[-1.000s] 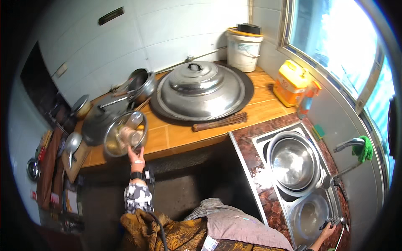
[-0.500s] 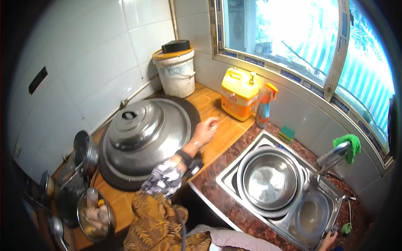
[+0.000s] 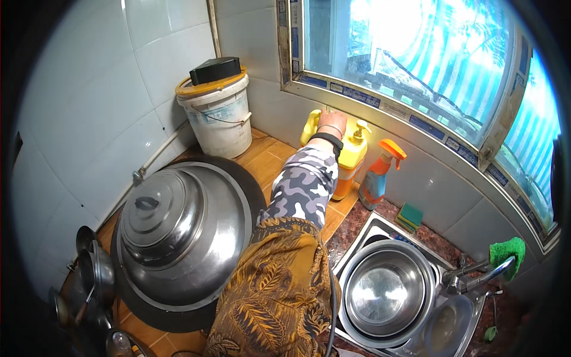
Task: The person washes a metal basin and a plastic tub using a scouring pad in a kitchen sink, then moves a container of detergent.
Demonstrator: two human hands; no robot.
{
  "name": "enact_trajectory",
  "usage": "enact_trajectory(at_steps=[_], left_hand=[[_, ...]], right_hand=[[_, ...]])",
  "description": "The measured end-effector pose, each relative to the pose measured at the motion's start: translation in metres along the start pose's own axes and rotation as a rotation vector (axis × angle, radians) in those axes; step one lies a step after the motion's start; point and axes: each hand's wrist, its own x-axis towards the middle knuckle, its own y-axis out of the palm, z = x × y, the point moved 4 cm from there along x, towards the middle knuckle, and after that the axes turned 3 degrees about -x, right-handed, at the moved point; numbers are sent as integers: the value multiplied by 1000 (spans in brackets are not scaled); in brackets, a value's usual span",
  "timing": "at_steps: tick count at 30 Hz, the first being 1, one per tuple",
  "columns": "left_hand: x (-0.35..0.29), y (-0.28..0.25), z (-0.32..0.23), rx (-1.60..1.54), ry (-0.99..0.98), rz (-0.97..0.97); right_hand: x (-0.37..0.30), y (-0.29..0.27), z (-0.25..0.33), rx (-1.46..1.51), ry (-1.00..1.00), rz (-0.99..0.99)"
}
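My left hand (image 3: 332,121) is on the carrying handle at the top of a yellow pump-top dish soap jug (image 3: 352,156), its fingers closed around the handle and partly hidden. My left forearm, in a camouflage sleeve, covers much of the jug's front. Against the wall, the jug stands on the wooden counter. Just right of it is a spray bottle (image 3: 375,181) with an orange trigger head. My right hand does not show.
A big domed metal lid (image 3: 184,238) fills the left counter, with a lidded white bucket (image 3: 217,119) behind it. Stacked steel basins (image 3: 386,291) sit in the sink at right. Beside them are a sponge (image 3: 408,218) and a faucet (image 3: 476,275) with a green cloth over it.
My left hand has moved up and forward from beside the domed lid to the jug's handle, taking hold of it. My right hand, at the sink's lower right before, has left the view.
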Motion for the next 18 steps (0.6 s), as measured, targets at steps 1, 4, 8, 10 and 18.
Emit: enact_trajectory(at_steps=[1,4,8,10,18], left_hand=[[8,4,5,-4,4,-21],[15,6,17,-35,121,130],[-32,-6,31,-204,321,64],[-62,-18,26,-198,409,-51],[-136,-53,19,-269,523,-99]], right_hand=[[1,0,9,-27,7,0],[3,7,32,-53,-6,27],[7,32,65,65,34,125],[26,56,57,-49,-165,83],[64,138,127,145,-432,555]])
